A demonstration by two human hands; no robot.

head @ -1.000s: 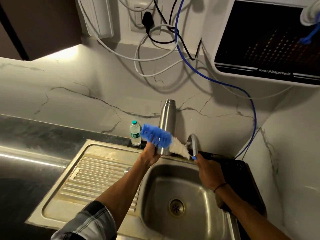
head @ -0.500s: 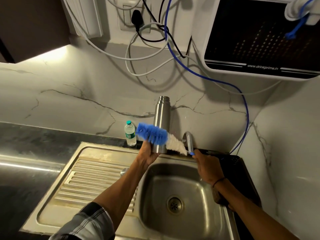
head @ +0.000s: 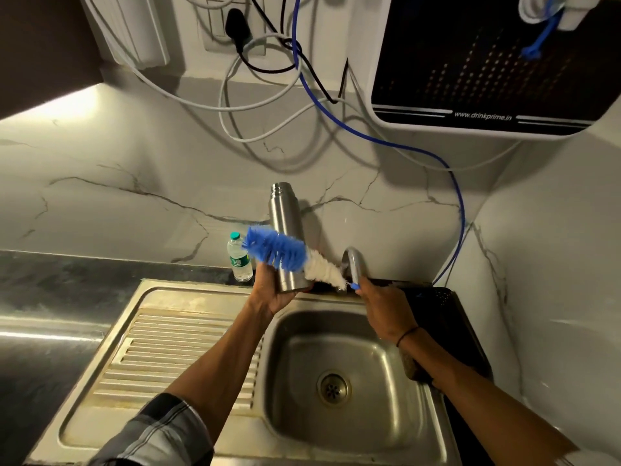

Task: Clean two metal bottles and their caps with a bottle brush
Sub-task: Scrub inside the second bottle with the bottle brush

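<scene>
left hand (head: 273,290): grips metal bottle (head: 285,237) upright, frame centre
right hand (head: 383,306): holds bottle brush (head: 285,252) across bottle
below: sink (head: 339,381)

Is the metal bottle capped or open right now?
Open. The metal bottle stands upright in the left hand with its threaded neck bare at the top, no cap on it. The bottle brush lies across its outside.

Upright uncapped steel bottle (head: 286,237), blue-white brush (head: 292,258) across it

Water purifier (head: 484,62) front: "www.drinkprime.in"; small bottle (head: 239,260) label unreadable.
</scene>
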